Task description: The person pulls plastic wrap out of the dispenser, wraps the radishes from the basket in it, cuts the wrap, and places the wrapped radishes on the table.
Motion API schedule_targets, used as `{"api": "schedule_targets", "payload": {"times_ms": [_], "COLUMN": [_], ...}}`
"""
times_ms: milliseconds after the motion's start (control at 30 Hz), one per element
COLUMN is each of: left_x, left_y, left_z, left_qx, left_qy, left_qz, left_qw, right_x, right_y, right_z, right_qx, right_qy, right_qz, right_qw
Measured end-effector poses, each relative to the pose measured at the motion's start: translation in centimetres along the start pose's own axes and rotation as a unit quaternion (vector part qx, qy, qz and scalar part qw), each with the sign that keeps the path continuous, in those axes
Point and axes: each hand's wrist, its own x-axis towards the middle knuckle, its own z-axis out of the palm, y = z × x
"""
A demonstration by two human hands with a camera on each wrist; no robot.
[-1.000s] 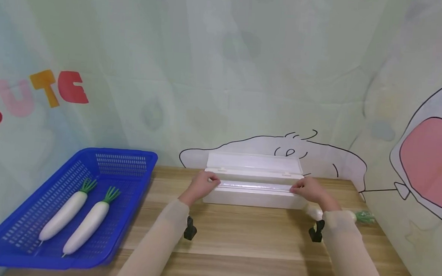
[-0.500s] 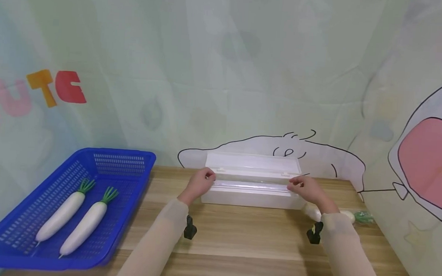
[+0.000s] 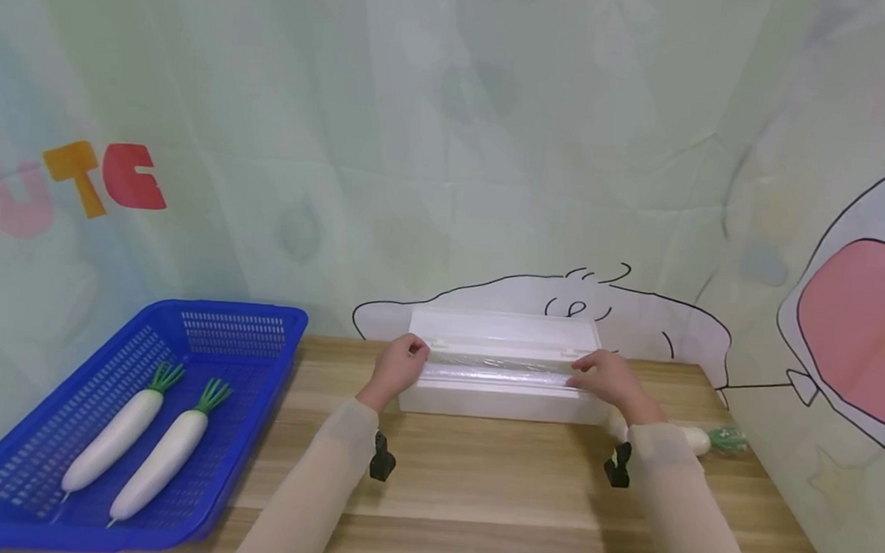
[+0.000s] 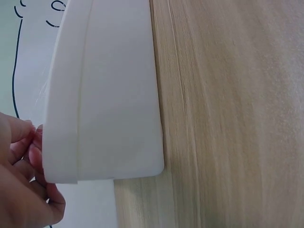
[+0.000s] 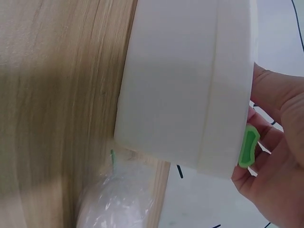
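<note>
A long white cling film dispenser (image 3: 503, 402) stands at the back of the table, its lid (image 3: 503, 326) tilted up behind. A strip of clear cling film (image 3: 494, 363) stretches along the opening between both hands. My left hand (image 3: 398, 368) pinches the film at the left end, thumb against fingertips. At the right end my right hand (image 3: 611, 379) holds the film with curled fingers and thumb. In the right wrist view, a small green piece (image 5: 249, 146) shows by the right fingers at the dispenser's end. The box wall partly hides the fingertips in both wrist views.
On the left, a blue plastic basket (image 3: 256, 459) holds two white radishes (image 3: 162, 466) with green tops. Another radish (image 3: 697, 440), in clear plastic wrap, lies behind the right forearm. A printed curtain (image 3: 449, 143) hangs behind the wooden table (image 3: 492, 479).
Both hands have drawn slightly nearer and up from the box front. The film between them now shows more clearly over the opening. The view has shifted a little.
</note>
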Motion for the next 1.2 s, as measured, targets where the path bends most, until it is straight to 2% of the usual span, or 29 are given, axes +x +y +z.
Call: {"api": "schedule_targets", "payload": {"times_ms": [100,300,667,833,1067,1200], "left_x": [-0.08,-0.37,-0.58,-0.39,-0.31,-0.26], "left_y": [0.14,0.31,0.44,0.38,0.08,-0.09], "left_z": [0.07,0.15,0.05,-0.05,-0.14,-0.15], "left_qx": [0.005,-0.004,-0.037,-0.059,-0.071,-0.083], "left_qy": [0.001,-0.001,-0.001,0.010,0.025,0.033], "left_qz": [-0.002,0.004,0.025,0.022,0.029,0.017], "left_qw": [1.0000,1.0000,0.9990,0.9980,0.9968,0.9958], "right_x": [0.01,-0.09,-0.66,-0.71,-0.75,-0.77], "right_y": [-0.24,0.17,0.68,0.38,0.14,0.03], "right_z": [0.09,0.16,-0.13,-0.13,0.12,0.29], "right_qx": [-0.006,-0.036,-0.030,-0.033,-0.027,-0.016], "right_qy": [-0.001,0.004,0.054,0.078,0.094,0.099], "right_qz": [0.012,-0.006,-0.085,-0.100,-0.078,-0.068], "right_qw": [0.9999,0.9993,0.9945,0.9914,0.9922,0.9927]}}
